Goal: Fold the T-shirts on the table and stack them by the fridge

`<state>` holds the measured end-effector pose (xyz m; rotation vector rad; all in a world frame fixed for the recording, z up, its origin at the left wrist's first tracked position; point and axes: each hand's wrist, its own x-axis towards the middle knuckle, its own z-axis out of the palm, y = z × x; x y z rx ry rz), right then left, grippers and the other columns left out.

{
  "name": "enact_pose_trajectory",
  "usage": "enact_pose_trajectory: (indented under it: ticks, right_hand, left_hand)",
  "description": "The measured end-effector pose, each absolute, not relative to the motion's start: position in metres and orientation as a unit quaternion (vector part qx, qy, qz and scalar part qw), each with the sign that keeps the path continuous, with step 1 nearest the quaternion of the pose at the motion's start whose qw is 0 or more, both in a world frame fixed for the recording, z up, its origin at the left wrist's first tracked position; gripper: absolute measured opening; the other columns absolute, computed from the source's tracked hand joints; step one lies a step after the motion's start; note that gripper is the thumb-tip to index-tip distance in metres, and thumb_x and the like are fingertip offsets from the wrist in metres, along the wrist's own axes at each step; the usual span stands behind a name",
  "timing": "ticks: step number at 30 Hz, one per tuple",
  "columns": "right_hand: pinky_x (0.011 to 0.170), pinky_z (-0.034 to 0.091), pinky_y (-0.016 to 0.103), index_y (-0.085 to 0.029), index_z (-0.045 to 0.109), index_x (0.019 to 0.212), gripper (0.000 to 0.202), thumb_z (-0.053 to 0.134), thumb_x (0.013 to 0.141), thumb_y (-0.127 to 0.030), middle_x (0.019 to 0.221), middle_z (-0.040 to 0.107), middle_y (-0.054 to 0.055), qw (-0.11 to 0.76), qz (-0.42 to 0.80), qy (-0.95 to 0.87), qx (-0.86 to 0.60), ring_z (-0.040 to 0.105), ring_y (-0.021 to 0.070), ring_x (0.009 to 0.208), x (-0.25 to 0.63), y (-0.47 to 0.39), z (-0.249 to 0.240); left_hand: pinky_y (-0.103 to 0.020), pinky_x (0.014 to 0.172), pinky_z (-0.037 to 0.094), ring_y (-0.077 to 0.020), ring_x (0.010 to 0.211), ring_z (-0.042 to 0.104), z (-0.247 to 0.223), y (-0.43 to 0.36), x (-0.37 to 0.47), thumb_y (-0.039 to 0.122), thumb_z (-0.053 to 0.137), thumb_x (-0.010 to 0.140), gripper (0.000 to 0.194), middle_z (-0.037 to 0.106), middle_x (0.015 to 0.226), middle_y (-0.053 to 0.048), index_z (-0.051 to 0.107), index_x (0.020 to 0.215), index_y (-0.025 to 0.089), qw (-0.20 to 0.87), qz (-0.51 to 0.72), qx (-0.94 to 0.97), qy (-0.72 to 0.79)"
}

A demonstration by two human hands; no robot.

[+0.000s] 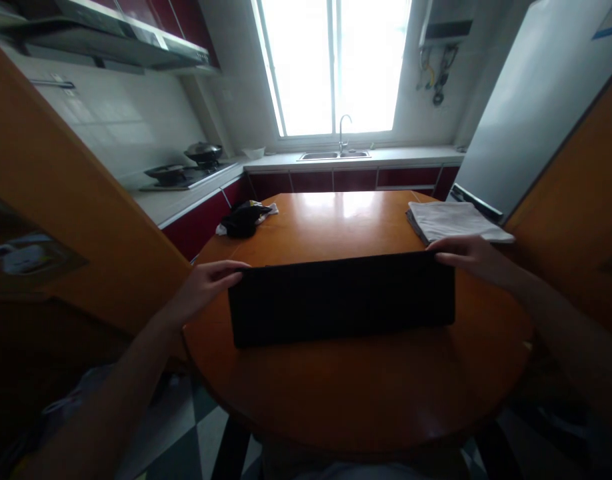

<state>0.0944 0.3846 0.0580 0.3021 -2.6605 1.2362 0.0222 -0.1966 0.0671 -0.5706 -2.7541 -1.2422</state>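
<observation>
A long black rectangular panel [343, 298] stands on its lower long edge on the wooden table [346, 387]. Its dark face is turned toward me, and whether it is a flat board or the side of a box I cannot make out. At the top left corner my left hand [206, 285] pinches it between thumb and fingers. My right hand [469, 257] grips the top right corner in the same way. Whatever lies directly behind the panel is hidden.
Crumpled black and white cloths [243, 219] lie at the table's far left. Folded white and grey cloth [456, 221] rests at the far right. Beyond are a counter with a sink [335, 155] and a stove with a lidded pan [204, 152]. A fridge [529, 100] stands right.
</observation>
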Motion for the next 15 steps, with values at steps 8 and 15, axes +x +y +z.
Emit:
enact_pose_trajectory:
  ticks: [8,15]
  right_hand:
    - [0.076,0.054,0.03,-0.015,0.079,0.089,0.022,0.065,0.075,-0.026,0.082,0.077,0.004,0.051,0.373,-0.926,0.031,0.07,0.0219,0.08,-0.007,0.368,0.012]
    - [0.068,0.052,0.026,-0.014,0.078,0.085,0.022,0.061,0.072,-0.019,0.079,0.076,0.005,0.044,0.3,-0.952,0.025,0.07,0.0199,0.074,-0.032,0.367,-0.025]
  left_hand:
    - [-0.033,0.082,0.054,-0.0252,0.089,0.071,0.02,-0.161,-0.08,0.053,0.065,0.07,0.047,0.078,0.095,-0.008,0.077,0.096,0.015,-0.001,-0.354,-0.195,-0.915]
    - [-0.031,0.073,0.053,-0.0218,0.077,0.067,-0.017,-0.158,-0.108,0.049,0.062,0.067,0.038,0.071,0.083,-0.006,0.075,0.085,0.018,0.014,-0.262,-0.177,-0.949]
